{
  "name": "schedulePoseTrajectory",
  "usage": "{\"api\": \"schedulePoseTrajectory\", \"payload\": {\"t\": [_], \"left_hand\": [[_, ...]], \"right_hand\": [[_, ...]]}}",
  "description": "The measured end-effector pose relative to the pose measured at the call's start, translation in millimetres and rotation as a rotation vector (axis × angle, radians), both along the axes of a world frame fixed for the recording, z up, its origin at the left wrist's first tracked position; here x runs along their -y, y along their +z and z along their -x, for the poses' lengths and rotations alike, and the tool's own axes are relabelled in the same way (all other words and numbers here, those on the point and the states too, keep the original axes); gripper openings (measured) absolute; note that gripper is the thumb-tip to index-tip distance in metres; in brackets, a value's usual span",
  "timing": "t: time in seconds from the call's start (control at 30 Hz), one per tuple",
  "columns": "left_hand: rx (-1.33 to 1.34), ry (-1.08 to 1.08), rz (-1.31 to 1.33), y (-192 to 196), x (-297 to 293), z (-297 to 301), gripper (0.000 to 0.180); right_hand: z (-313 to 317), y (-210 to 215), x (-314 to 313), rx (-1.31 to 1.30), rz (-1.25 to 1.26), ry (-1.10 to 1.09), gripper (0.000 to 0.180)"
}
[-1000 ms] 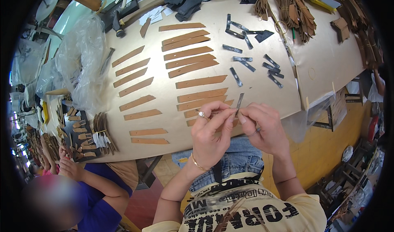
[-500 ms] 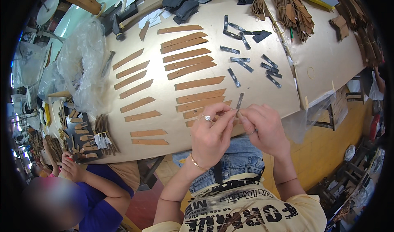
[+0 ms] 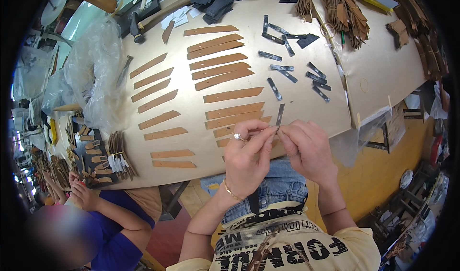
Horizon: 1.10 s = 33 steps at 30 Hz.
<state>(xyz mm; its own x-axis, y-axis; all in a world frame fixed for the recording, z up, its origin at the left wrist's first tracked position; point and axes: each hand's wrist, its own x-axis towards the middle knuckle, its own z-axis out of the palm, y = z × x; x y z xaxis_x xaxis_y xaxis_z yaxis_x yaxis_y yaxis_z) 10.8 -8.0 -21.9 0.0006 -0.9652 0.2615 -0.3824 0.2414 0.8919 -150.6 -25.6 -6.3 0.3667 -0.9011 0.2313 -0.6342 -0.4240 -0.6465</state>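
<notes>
Close to the table's near edge, my left hand [image 3: 248, 159] and my right hand [image 3: 307, 150] meet, fingertips pinched together. Between them a short narrow dark strip [image 3: 280, 115] stands up, its lower end gripped by both hands. Past my fingers, a column of brown leather-like strips [image 3: 233, 95] lies spread out, the nearest ones partly covered by my left hand. To the left is a second column of shorter brown strips [image 3: 159, 120]. Several short black strips with pale shiny patches [image 3: 274, 88] lie scattered beyond my right hand.
Black pieces [image 3: 218, 11] are piled at the far side, near a hammer [image 3: 136, 29]. Crumpled clear plastic [image 3: 93, 74] covers the left. Tied bundles of brown strips [image 3: 352, 24] lie at the far right. A co-worker in purple [image 3: 120, 223] sits at the near left.
Both hands stay together at the dark strip, with only slight finger movement. The strip stands slightly higher above my fingertips. The view has shifted a little.
</notes>
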Motion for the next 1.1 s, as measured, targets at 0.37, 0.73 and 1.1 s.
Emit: {"api": "schedulePoseTrajectory", "payload": {"t": [0.37,0.73,1.1], "left_hand": [[-0.036,0.053,-0.002,0.6,2.3,9.0,0.021],[-0.14,0.027,-0.091,-0.3,10.3,12.2,0.017],[-0.373,0.076,-0.22,-7.5,22.8,8.2,0.012]], "right_hand": [[0.3,0.5,-0.3,-0.125,0.026,-0.025,0.015],[6.6,-1.6,4.0,-0.182,0.006,-0.015,0.02],[33.3,-10.0,6.2,-0.028,-0.03,-0.054,0.015]]}}
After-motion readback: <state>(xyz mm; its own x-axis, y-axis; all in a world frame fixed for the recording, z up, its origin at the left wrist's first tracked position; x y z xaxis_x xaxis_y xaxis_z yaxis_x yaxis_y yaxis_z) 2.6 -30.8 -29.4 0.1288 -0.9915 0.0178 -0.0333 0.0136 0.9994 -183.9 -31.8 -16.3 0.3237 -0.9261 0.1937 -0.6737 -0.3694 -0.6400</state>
